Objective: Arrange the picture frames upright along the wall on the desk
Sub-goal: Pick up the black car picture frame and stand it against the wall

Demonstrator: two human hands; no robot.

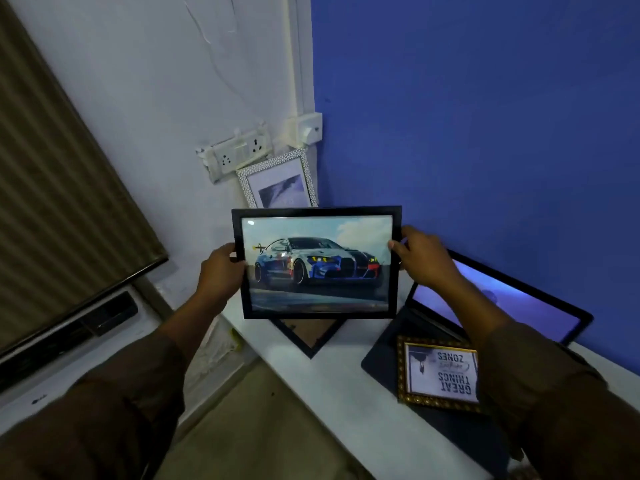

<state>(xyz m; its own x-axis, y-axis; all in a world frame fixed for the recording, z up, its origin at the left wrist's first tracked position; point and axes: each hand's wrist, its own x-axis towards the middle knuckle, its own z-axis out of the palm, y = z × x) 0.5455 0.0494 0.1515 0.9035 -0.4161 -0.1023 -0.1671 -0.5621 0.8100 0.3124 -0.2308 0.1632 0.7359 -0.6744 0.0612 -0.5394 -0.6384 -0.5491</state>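
Note:
I hold a black-framed car picture (317, 263) upright in the air above the white desk (346, 386). My left hand (223, 271) grips its left edge and my right hand (420, 256) grips its right edge. Behind it, a white speckled frame (278, 180) leans upright in the corner against the white wall. A dark frame (310, 336) lies face down on the desk just below the car picture. A gold frame with the words "GREAT THINGS" (440, 372) lies flat on a laptop keyboard at the right.
An open laptop (498, 303) stands against the blue wall at the right, its screen lit. Socket plates (239, 154) and a switch box (308, 128) are fixed to the wall above the corner. A striped blind (59, 202) and window ledge fill the left.

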